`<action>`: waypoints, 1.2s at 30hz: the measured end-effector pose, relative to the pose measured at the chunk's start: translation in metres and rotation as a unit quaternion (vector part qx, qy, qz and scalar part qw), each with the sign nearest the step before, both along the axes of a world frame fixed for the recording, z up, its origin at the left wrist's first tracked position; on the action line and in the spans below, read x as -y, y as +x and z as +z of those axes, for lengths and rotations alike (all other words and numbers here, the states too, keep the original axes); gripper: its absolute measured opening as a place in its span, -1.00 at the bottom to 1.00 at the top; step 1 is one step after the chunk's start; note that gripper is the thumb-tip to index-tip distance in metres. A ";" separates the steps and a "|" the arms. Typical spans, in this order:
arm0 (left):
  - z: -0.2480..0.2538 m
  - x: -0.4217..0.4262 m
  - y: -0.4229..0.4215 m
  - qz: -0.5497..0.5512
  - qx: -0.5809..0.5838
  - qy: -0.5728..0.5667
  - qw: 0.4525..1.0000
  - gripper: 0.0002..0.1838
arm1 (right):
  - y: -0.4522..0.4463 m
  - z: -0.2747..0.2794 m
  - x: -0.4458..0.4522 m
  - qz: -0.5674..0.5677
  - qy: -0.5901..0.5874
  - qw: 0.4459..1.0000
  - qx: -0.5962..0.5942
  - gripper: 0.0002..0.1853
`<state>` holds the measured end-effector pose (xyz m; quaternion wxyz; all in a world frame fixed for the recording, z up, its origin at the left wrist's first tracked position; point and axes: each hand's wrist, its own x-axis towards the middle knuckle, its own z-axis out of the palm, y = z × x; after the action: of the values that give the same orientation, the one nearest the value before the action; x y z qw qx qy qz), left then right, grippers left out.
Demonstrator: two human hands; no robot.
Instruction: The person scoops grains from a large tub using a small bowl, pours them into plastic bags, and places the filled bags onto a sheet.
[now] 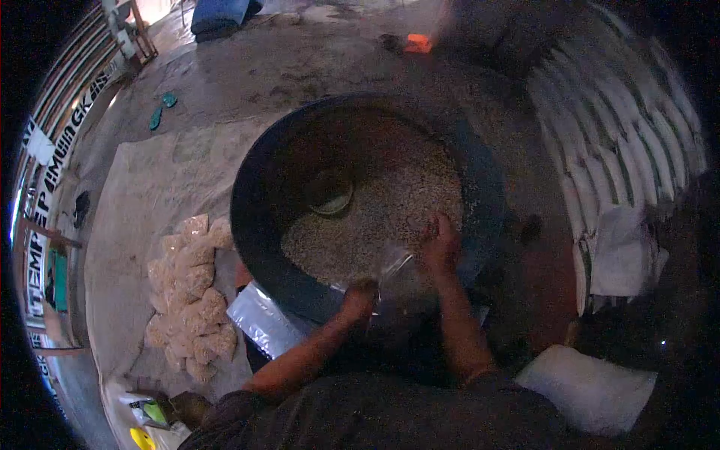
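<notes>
A large dark round tub (259, 247) holds a bed of pale beans or grain (397, 195). Near its front rim, my left hand (360, 300) is closed on a clear plastic bag (394, 264), whose glossy mouth catches the light. Over the right part of the pale pieces is my right hand (441, 244), fingers apart and pointing forward, just right of the bag. Dim light and blur hide whether any pieces lie in its palm. A round bowl (331, 196) with a pale rim rests on the pieces toward the tub's left side.
Left of the tub, a heap of filled clear bags (191, 300) lies on a pale sheet (112, 247). Flat plastic bags (262, 319) are by the tub's front left. Stacked long pale packs (615, 150) stand right; a white sack (589, 390) lies front right. Green sandals (156, 118) lie behind.
</notes>
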<state>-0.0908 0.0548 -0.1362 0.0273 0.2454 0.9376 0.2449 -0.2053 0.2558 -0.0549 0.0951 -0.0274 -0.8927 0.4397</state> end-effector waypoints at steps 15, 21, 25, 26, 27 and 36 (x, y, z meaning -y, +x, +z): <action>-0.048 0.014 0.002 0.126 0.372 0.274 0.878 -0.05 | 0.028 0.035 -0.006 -0.033 -0.126 0.991 -0.011 -0.74; 0.002 0.004 0.030 0.266 -0.034 0.141 0.953 -0.14 | 0.017 0.086 -0.015 0.224 0.128 0.966 -0.015 -0.69; 0.118 0.038 0.016 0.157 0.169 0.318 0.920 -0.40 | 0.013 0.116 0.066 0.390 0.061 0.913 0.101 -0.58; 0.113 0.044 0.018 0.185 0.214 0.340 0.897 -0.47 | -0.001 0.105 0.085 0.404 0.019 0.908 0.111 -0.58; 0.104 0.052 0.025 0.211 0.259 0.362 0.870 -0.53 | -0.023 0.080 0.101 0.372 -0.018 0.919 0.131 -0.58; 0.056 0.075 0.024 0.241 0.183 0.298 0.906 -0.72 | -0.166 -0.100 0.199 0.126 -0.110 0.967 0.193 -0.55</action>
<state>-0.0666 -0.0199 -0.0798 0.0645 -0.0401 0.8301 0.5524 -0.3711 0.0569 -0.1554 -0.1383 -0.0091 -0.8368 0.5297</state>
